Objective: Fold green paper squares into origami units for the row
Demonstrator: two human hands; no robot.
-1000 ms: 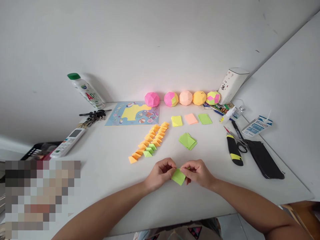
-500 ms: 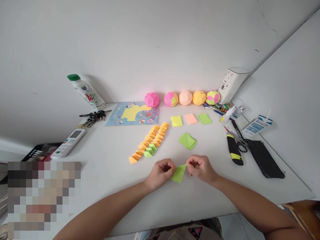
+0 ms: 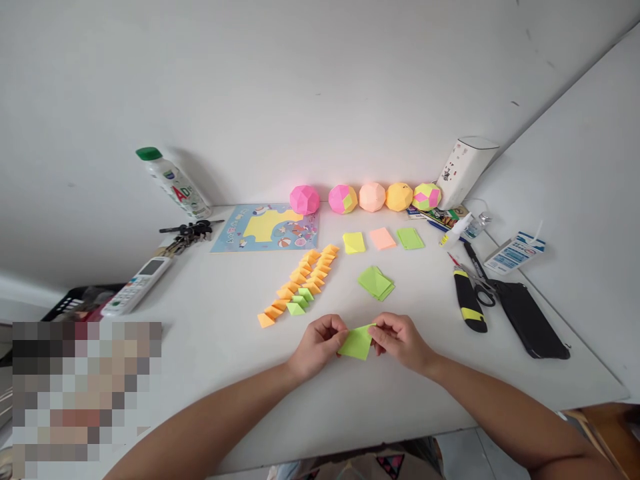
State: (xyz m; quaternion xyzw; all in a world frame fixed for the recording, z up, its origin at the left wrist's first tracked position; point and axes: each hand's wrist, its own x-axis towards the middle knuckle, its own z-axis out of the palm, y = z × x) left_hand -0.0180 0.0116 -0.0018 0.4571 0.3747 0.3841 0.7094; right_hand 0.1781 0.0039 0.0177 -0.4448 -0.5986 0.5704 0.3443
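Note:
A small green paper sheet [image 3: 356,343] is held between my two hands just above the white table. My left hand [image 3: 320,343] pinches its left edge between thumb and fingers. At its upper right corner, my right hand [image 3: 399,339] pinches it too. Beyond them lies a loose pile of green paper squares [image 3: 376,283]. To the left, folded orange paper pieces [image 3: 300,275] run in two slanting rows, with several folded green pieces [image 3: 297,307] at the near end of one row.
Yellow [image 3: 354,243], pink [image 3: 383,238] and green paper stacks [image 3: 410,238] lie farther back. Several faceted paper balls [image 3: 372,197] line the wall. A cutter [image 3: 470,300], scissors [image 3: 484,293] and a black pouch [image 3: 533,319] are at right; a bottle [image 3: 177,187] and remote [image 3: 137,285] at left.
The green sheet has turned slightly and shows a broader, squarer face. My right hand's fingers have shifted left onto its corner; the left hand has moved only a little.

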